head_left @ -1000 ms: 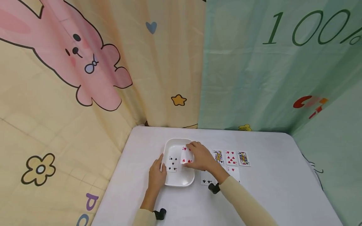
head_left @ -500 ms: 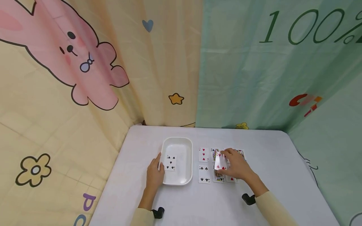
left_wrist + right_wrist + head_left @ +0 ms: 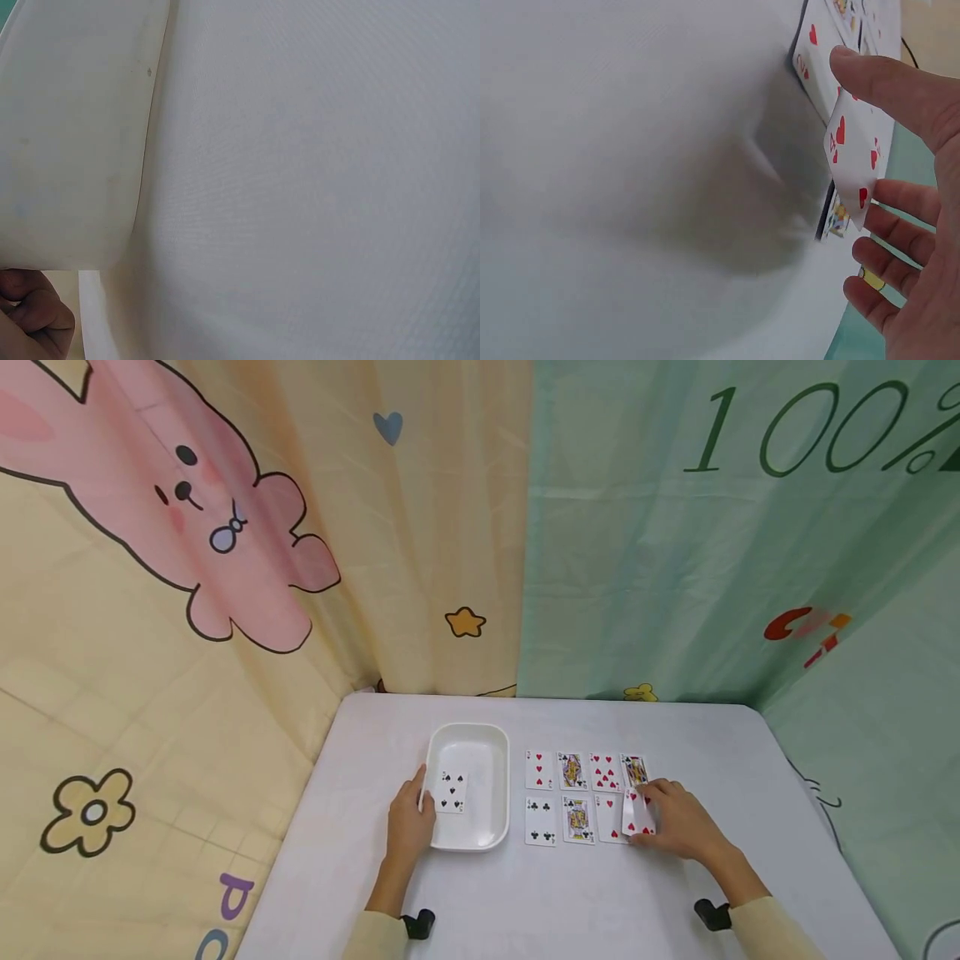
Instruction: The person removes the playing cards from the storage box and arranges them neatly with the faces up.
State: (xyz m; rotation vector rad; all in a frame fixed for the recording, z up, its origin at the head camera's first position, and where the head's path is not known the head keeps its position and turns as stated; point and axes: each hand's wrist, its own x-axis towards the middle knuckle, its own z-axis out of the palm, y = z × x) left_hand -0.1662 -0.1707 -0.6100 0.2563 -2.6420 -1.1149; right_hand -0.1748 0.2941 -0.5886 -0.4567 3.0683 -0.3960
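Note:
My left hand grips the left rim of a white tray, and in the left wrist view its curled fingers sit at the tray's end. Inside the tray lies a five of spades. My right hand pinches a four of hearts between thumb and fingers, tilted at the right end of the front row of cards. It overlaps the two of hearts in the head view. A face card lies just behind it, in the back row.
The back row also has a hearts card, a face card and another hearts card. In front lie a four of clubs and a face card. Curtains hang behind the white table.
My right hand has carried the four of hearts rightward, from over the tray to the front row's right end. My left hand stays on the tray. The head view has shifted slightly.

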